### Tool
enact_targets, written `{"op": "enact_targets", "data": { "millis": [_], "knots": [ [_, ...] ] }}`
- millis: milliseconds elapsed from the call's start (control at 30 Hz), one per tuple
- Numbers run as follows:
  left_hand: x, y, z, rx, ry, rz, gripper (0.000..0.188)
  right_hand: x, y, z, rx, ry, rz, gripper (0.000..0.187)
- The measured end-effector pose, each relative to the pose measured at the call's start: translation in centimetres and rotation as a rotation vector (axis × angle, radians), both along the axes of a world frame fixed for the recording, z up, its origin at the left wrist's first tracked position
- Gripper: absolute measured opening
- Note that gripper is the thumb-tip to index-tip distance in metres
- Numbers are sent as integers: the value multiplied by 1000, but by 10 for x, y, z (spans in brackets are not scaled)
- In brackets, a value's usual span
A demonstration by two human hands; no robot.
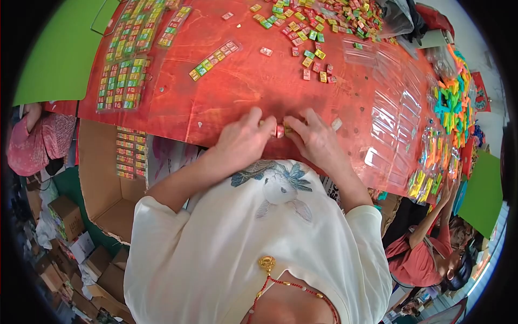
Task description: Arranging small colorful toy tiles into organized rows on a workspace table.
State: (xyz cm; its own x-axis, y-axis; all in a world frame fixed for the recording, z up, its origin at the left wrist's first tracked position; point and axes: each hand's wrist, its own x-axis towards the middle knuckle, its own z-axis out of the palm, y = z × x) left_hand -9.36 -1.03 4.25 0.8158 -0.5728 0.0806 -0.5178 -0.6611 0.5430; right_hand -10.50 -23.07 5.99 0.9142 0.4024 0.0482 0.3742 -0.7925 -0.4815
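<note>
At the near edge of the red table (216,116), my left hand (245,135) is closed, its fingertips pinching a small red box (279,130). My right hand (314,137) meets it from the other side, thumb and fingers closed on a small yellow box (287,127). The two little boxes sit side by side between my fingertips, partly hidden by them. Farther off lies a clear strip tray (214,60) holding a row of similar red, yellow and green boxes. A single red box (266,51) lies loose beside that strip.
Loose coloured boxes (307,32) spread across the far side. Filled trays (123,83) stand at the left, empty clear trays (396,110) at the right. An open carton (102,178) with filled trays sits below the left edge. A co-worker (426,254) reaches toward bright bagged pieces (431,178).
</note>
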Motion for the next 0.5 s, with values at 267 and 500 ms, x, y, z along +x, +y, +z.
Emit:
{"op": "enact_targets", "data": {
  "millis": [267, 500],
  "knots": [
    [-11, -10, -12, 102, -176, -47, 46, -11, -8, -14, 41, -110, 1, 42],
    [25, -9, -18, 62, -185, 32, 42, 8, 3, -25, 43, -160, -86, 35]
  ]
}}
